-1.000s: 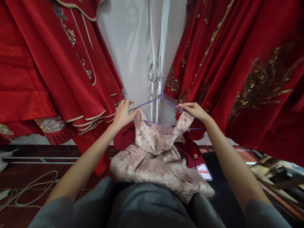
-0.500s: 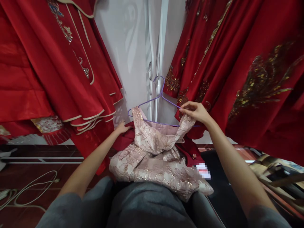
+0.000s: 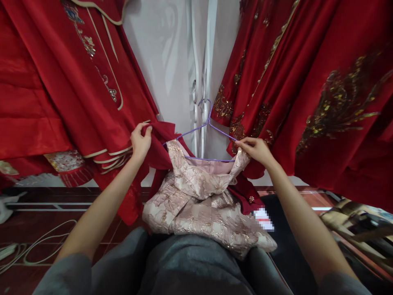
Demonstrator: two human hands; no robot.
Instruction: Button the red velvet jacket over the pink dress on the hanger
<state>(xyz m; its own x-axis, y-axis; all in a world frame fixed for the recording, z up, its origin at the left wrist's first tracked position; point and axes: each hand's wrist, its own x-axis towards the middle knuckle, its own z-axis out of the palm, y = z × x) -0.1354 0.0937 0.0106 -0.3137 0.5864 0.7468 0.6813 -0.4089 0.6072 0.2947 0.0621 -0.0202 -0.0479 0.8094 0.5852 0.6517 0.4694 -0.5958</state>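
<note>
A pale pink and gold brocade dress (image 3: 202, 180) lies across my lap, its straps over the arms of a thin purple hanger (image 3: 201, 159). My right hand (image 3: 256, 150) pinches the hanger's right arm close to the dress strap. My left hand (image 3: 141, 141) is raised to the left, with fingers closed on the edge of a dark red garment (image 3: 161, 143). That red cloth stretches towards the hanger's left shoulder and partly covers its end. More dark red cloth with a small brooch shows under the dress on the right, beside a blurred white tag (image 3: 263, 220).
Red embroidered garments hang on the left (image 3: 92, 94) and on the right (image 3: 276, 82). White cabinet doors (image 3: 172, 61) with curved trim stand between them. A pale cable (image 3: 39, 241) lies on the dark red floor at left. Assorted items (image 3: 362, 229) lie at lower right.
My left hand has moved up and left from beside the dress strap, drawing the dark red cloth up with it. My right hand has stayed at the hanger's right arm.
</note>
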